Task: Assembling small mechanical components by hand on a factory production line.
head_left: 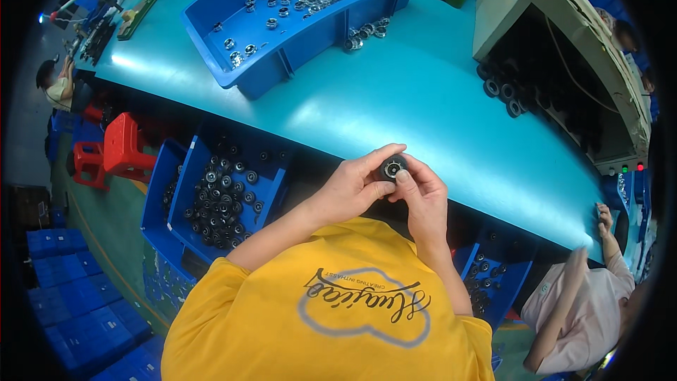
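Between my two hands, just over the near edge of the table, is a small black wheel (393,167) with a light-coloured hub. My left hand (356,182) grips its left side, thumb and fingers pressed around it. On the other side my right hand (423,187) pinches the wheel, its thumb lying over the face. Below on the left, a blue bin (185,220) holds many similar black wheels (224,201). Clear, shiny hubs (303,0) lie scattered in a large blue tray (247,63) on the table.
Several loose hubs (367,32) sit beside the tray. At the right, black tyres (504,92) lie at the opening of a pale metal machine (493,21). Another bin (515,275) stands below right, near a co-worker (585,303). Red stools (127,144) are at left.
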Action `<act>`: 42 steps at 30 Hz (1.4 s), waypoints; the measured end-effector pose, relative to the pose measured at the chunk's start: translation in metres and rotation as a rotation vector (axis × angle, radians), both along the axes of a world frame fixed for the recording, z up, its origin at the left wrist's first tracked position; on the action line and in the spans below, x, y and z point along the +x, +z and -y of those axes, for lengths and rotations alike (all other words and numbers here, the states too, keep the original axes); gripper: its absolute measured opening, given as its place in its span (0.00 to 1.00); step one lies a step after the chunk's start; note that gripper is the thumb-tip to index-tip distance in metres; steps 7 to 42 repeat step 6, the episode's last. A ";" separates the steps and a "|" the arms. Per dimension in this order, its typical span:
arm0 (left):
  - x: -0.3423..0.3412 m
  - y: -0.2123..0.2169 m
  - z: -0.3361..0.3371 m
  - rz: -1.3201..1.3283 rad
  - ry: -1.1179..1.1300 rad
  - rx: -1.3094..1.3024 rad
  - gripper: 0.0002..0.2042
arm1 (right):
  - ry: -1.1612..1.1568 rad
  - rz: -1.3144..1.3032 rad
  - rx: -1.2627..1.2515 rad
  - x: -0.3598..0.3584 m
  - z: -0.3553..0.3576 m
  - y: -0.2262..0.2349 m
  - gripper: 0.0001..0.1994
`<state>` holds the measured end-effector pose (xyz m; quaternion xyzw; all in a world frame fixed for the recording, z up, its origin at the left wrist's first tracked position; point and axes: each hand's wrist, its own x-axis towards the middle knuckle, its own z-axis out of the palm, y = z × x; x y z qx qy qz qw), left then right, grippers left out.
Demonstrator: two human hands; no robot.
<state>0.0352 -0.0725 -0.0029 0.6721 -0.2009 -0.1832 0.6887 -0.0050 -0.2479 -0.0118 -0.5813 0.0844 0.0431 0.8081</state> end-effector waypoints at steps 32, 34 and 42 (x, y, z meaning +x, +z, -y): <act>-0.008 0.006 0.003 0.232 0.066 0.278 0.30 | 0.000 -0.001 -0.062 0.001 -0.001 -0.011 0.17; -0.008 0.006 0.003 0.232 0.066 0.278 0.30 | 0.000 -0.001 -0.062 0.001 -0.001 -0.011 0.17; -0.008 0.006 0.003 0.232 0.066 0.278 0.30 | 0.000 -0.001 -0.062 0.001 -0.001 -0.011 0.17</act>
